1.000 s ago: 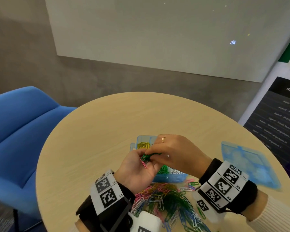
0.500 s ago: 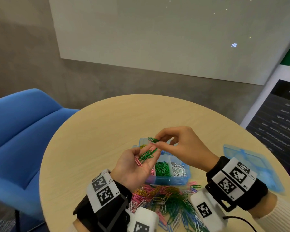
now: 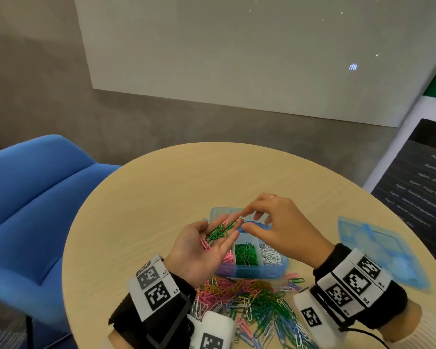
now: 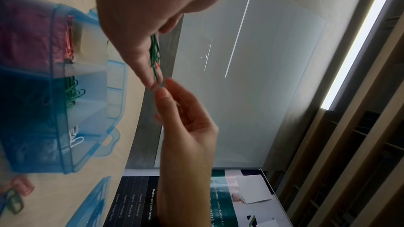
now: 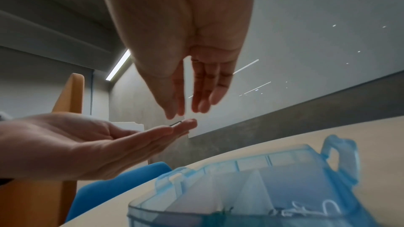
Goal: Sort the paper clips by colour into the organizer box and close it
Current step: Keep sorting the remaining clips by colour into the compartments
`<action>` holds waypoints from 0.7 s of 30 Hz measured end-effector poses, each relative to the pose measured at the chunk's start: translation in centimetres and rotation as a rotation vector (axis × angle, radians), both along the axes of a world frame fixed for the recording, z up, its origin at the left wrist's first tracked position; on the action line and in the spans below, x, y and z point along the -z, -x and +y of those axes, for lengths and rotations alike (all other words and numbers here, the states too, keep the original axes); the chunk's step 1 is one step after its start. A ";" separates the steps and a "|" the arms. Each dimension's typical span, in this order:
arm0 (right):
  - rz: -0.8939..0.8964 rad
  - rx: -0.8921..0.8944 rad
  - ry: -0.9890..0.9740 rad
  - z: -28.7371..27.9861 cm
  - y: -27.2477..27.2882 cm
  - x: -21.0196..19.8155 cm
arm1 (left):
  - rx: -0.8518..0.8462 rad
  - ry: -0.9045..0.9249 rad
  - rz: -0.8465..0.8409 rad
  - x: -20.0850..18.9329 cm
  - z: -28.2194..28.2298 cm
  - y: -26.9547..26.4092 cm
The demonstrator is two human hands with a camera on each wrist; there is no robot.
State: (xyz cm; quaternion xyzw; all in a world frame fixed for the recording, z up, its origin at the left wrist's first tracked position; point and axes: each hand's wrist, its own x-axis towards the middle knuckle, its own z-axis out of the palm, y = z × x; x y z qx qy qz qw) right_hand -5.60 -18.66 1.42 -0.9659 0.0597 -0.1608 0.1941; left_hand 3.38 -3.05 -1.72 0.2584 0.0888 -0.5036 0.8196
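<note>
Left hand: the left hand [image 3: 202,250] is held palm up above the organizer box [image 3: 252,269], fingers nearly straight, grip apart; a small bunch of green clips [image 3: 218,232] and one pink clip [image 3: 205,244] are carried on the palm.
Right hand: the right hand [image 3: 280,227] is raised just beside the left fingertips, thumb and forefinger brought close together; whether a clip is pinched between them cannot be told.
Organizer box: a blue translucent box, left open on the desk [image 3: 149,197]; pink, green and white clips are seen in its three near compartments, in that order from left to right.
Lid: the blue lid [image 3: 378,250] is laid apart on the desk, to the right of the box.
Loose clips: a mixed-colour pile [image 3: 249,301] is spread on the desk just in front of the box, between the wrists.
Surroundings: a blue chair [image 3: 35,197] is placed beside the desk.
</note>
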 end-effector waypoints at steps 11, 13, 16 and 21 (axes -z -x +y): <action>-0.027 -0.159 0.108 -0.5 -0.7 0.5 | 0.046 0.005 -0.015 -0.1 -0.2 0.2; -0.016 -0.164 0.104 -0.6 -0.7 0.5 | 0.057 -0.001 -0.025 -0.2 -0.3 0.2; -0.037 -0.159 0.101 -0.6 -0.7 0.4 | 0.083 0.001 -0.021 -0.1 -0.4 0.2; -0.072 -0.224 0.061 0.9 -0.8 0.2 | 0.064 0.024 0.050 0.2 -0.5 0.4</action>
